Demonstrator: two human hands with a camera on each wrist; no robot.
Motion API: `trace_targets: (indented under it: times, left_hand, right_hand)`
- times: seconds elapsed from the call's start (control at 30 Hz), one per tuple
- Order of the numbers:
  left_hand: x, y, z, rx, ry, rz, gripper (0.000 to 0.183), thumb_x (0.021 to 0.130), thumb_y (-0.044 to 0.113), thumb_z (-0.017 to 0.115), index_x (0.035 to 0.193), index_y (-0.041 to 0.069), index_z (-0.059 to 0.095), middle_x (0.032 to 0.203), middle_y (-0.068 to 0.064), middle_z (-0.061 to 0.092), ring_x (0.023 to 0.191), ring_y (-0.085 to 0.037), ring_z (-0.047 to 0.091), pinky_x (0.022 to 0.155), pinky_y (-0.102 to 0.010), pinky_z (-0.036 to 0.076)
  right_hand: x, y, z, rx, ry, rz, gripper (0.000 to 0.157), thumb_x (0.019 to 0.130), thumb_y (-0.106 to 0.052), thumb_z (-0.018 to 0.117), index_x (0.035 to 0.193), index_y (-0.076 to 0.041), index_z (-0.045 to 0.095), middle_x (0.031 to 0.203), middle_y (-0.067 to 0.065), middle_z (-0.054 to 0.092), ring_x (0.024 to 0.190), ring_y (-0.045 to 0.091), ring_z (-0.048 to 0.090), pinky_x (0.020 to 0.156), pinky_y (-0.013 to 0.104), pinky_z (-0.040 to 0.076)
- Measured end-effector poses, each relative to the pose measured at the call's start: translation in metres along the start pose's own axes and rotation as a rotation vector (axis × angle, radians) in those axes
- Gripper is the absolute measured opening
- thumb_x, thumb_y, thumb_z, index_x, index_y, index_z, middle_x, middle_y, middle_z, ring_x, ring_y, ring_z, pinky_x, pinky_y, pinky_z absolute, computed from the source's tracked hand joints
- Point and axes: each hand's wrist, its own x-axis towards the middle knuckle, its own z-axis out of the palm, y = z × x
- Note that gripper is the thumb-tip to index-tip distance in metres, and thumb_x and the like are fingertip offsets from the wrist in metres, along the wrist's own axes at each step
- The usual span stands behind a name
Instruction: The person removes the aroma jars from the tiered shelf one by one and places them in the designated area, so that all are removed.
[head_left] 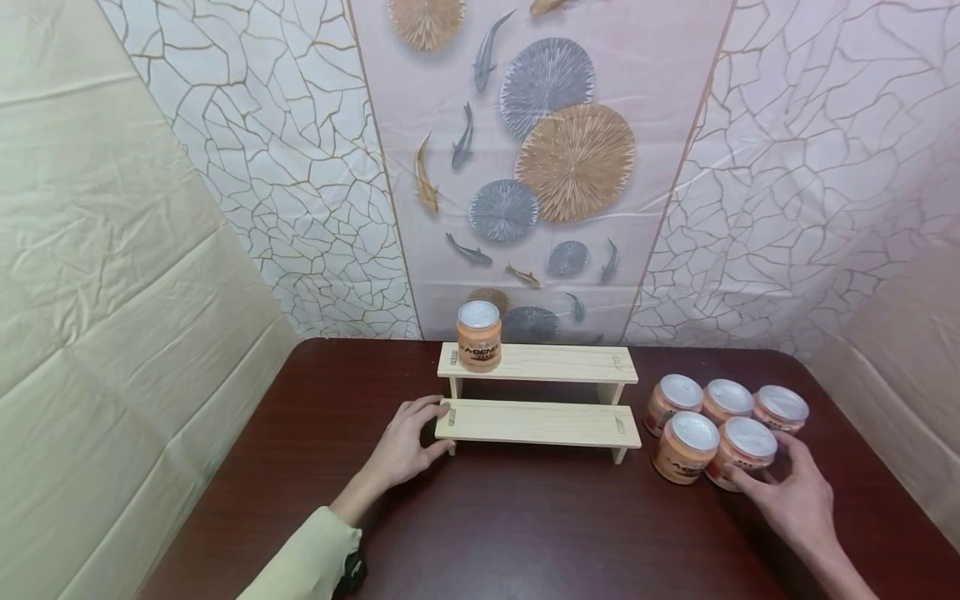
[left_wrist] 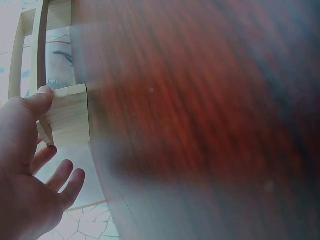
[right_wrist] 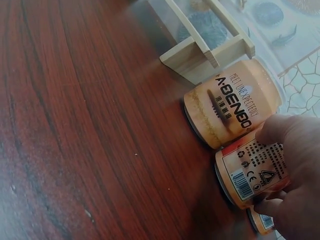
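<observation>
A two-step wooden shelf point(head_left: 537, 421) of pale boards stands on the table, one step higher at the back. My left hand point(head_left: 405, 442) holds the left end of its lower board, thumb at the front edge and fingers at the far corner. An orange jar point(head_left: 479, 342) with a silvery-white lid and dark lettering sits upright on the upper step's left end. On the right, my right hand point(head_left: 797, 493) grips another orange jar point(head_left: 742, 454), with the thumb on its near side and fingers round its right side. In the right wrist view its printed label and barcode show beside the thumb.
Close left of the gripped jar stands a matching jar point(head_left: 682, 450), label forward. Behind are several more in a row, including a middle jar point(head_left: 726, 402). The dark red-brown table point(head_left: 525, 525) ends at a patterned cloth backdrop point(head_left: 540, 167), with plain cloth point(head_left: 112, 333) at the left.
</observation>
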Motion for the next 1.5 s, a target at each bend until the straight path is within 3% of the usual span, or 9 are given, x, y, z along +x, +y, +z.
trace_targets:
  times: [0.37, 0.5, 0.6, 0.73, 0.87, 0.97, 1.13, 1.5]
  left_hand:
    - [0.001, 0.003, -0.001, -0.003, 0.007, 0.005, 0.054, 0.079, 0.019, 0.087, 0.125, 0.001, 0.066, 0.135, -0.018, 0.058, 0.115, -0.037, 0.054, 0.094, -0.052, 0.047]
    - [0.001, 0.004, -0.001, -0.009, 0.013, 0.005, 0.053, 0.079, 0.018, 0.087, 0.125, 0.001, 0.066, 0.135, -0.018, 0.058, 0.114, -0.037, 0.054, 0.094, -0.052, 0.047]
    - [0.003, 0.004, -0.001, -0.008, 0.013, 0.013, 0.053, 0.079, 0.019, 0.086, 0.125, 0.001, 0.066, 0.135, -0.018, 0.058, 0.114, -0.037, 0.054, 0.093, -0.052, 0.047]
    - [0.005, 0.005, -0.003, -0.001, 0.012, 0.024, 0.053, 0.079, 0.020, 0.086, 0.125, 0.001, 0.066, 0.134, -0.019, 0.058, 0.114, -0.038, 0.054, 0.094, -0.052, 0.047]
    - [0.005, 0.004, -0.003, 0.002, 0.015, 0.024, 0.053, 0.079, 0.019, 0.086, 0.125, 0.001, 0.066, 0.134, -0.019, 0.058, 0.114, -0.038, 0.054, 0.093, -0.052, 0.047]
    - [0.004, 0.003, -0.003, -0.001, 0.012, 0.016, 0.053, 0.080, 0.019, 0.086, 0.125, 0.001, 0.066, 0.134, -0.018, 0.058, 0.115, -0.038, 0.054, 0.094, -0.053, 0.047]
    - [0.002, -0.002, -0.001, 0.008, 0.008, 0.015, 0.053, 0.080, 0.022, 0.086, 0.125, 0.001, 0.066, 0.134, -0.017, 0.058, 0.114, -0.037, 0.054, 0.094, -0.052, 0.047]
    - [0.001, 0.002, -0.001, 0.001, 0.006, 0.007, 0.053, 0.079, 0.019, 0.086, 0.125, 0.001, 0.066, 0.135, -0.017, 0.058, 0.115, -0.037, 0.054, 0.094, -0.052, 0.047]
  right_hand:
    - [0.001, 0.003, -0.004, -0.017, -0.020, -0.015, 0.078, 0.070, 0.000, 0.087, 0.133, 0.011, 0.043, 0.119, 0.036, 0.055, 0.088, -0.022, 0.034, 0.071, 0.000, 0.039]
    - [0.003, 0.001, -0.008, -0.108, -0.054, -0.018, 0.081, 0.073, -0.010, 0.089, 0.135, 0.011, 0.041, 0.118, 0.037, 0.055, 0.093, 0.008, 0.059, 0.069, 0.002, 0.035]
    - [0.005, -0.001, -0.014, -0.148, -0.069, -0.011, 0.084, 0.075, -0.018, 0.088, 0.137, 0.011, 0.039, 0.117, 0.035, 0.055, 0.089, 0.014, 0.060, 0.067, 0.006, 0.034]
    - [0.009, -0.009, -0.020, -0.123, 0.009, -0.012, 0.075, 0.079, -0.017, 0.083, 0.136, 0.011, 0.043, 0.114, 0.028, 0.055, 0.080, -0.015, 0.041, 0.066, 0.006, 0.035]
    - [0.017, -0.024, -0.023, -0.096, 0.139, -0.083, 0.059, 0.078, -0.007, 0.078, 0.128, 0.009, 0.052, 0.107, 0.019, 0.055, 0.078, -0.014, 0.039, 0.070, 0.010, 0.031]
    - [0.025, -0.042, -0.021, -0.073, 0.170, -0.180, 0.055, 0.074, -0.002, 0.078, 0.124, 0.008, 0.057, 0.104, 0.015, 0.053, 0.080, -0.009, 0.041, 0.071, 0.012, 0.031]
    - [0.035, -0.074, -0.009, 0.022, 0.108, -0.285, 0.052, 0.075, 0.003, 0.077, 0.123, 0.008, 0.056, 0.105, 0.007, 0.057, 0.086, -0.008, 0.050, 0.071, 0.005, 0.040]
    - [0.053, -0.128, 0.018, 0.119, -0.111, -0.454, 0.056, 0.081, 0.003, 0.075, 0.130, 0.009, 0.048, 0.112, 0.018, 0.060, 0.090, 0.007, 0.059, 0.071, 0.013, 0.048]
